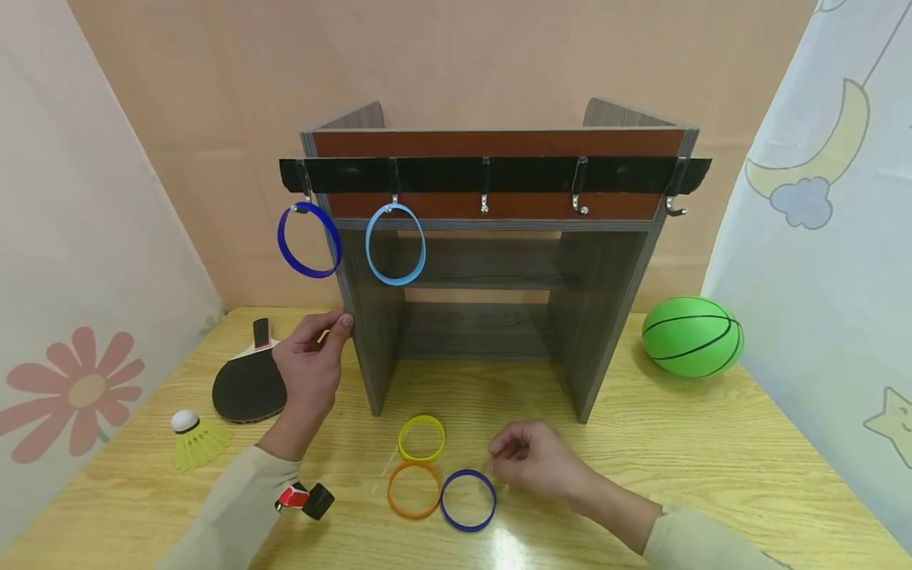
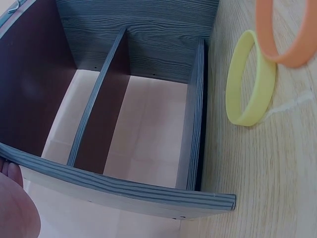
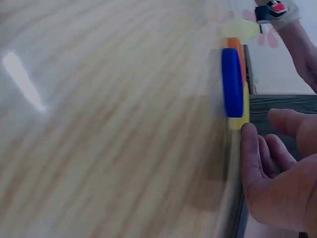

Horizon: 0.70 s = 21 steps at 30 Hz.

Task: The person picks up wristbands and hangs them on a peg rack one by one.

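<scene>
My left hand (image 1: 313, 356) grips the front edge of the left side panel of a grey wooden shelf (image 1: 370, 332), its thumb against that edge. A dark blue wristband (image 1: 285, 249) and a light blue wristband (image 1: 369, 249) hang from the two leftmost hooks. On the table lie a yellow wristband (image 1: 401, 442), an orange wristband (image 1: 390, 491) and another dark blue wristband (image 1: 444, 507). Just right of that blue band hovers my right hand (image 1: 541, 463), fingers loosely bent. In the right wrist view its thumb and fingers (image 3: 250, 153) are apart, with nothing between them.
Three bare hooks (image 1: 580, 202) continue along the black strip (image 1: 442, 176) to the right. A green ball (image 1: 691, 336) sits at the right. At the left lie a table tennis paddle (image 1: 245, 388) and a yellow shuttlecock (image 1: 202, 443).
</scene>
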Tool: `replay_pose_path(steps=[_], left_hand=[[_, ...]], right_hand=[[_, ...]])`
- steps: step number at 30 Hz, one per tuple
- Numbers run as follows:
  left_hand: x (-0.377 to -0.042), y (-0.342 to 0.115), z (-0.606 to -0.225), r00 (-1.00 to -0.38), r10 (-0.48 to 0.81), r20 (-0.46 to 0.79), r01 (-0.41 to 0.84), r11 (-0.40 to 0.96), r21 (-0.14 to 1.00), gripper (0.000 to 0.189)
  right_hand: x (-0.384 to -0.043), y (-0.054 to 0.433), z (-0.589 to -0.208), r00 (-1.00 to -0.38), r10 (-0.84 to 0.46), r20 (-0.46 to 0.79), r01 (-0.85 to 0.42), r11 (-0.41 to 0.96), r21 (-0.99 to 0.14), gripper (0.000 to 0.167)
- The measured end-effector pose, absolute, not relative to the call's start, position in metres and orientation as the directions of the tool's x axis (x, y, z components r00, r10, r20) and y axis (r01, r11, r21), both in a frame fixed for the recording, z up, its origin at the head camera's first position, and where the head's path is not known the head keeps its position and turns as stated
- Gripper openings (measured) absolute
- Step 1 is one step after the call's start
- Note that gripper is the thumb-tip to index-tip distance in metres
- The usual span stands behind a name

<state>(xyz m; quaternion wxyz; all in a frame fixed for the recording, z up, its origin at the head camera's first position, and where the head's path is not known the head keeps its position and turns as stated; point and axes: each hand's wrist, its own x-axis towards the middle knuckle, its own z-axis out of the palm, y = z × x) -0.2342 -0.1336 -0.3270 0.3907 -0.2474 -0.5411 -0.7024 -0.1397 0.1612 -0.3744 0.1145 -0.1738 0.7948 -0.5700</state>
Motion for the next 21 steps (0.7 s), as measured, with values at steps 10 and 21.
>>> replay_pose_path(steps=[10, 21], left_hand=[[-0.234, -0.133, -0.327, -0.574, -0.282, 0.769, 0.816, -0.127, 0.563, 0.015], [-0.235, -0.134, -0.328, -0.579, -0.284, 0.764, 0.813, -0.128, 0.568, 0.017]], right_hand=[[-0.138, 0.156, -0.386, -0.914, -0.406, -0.011, -0.114, 0.282, -0.953, 0.017], [-0.139, 0.148, -0.387, -0.918, -0.395, 0.025, -0.199, 0.406, -0.892, 0.012]])
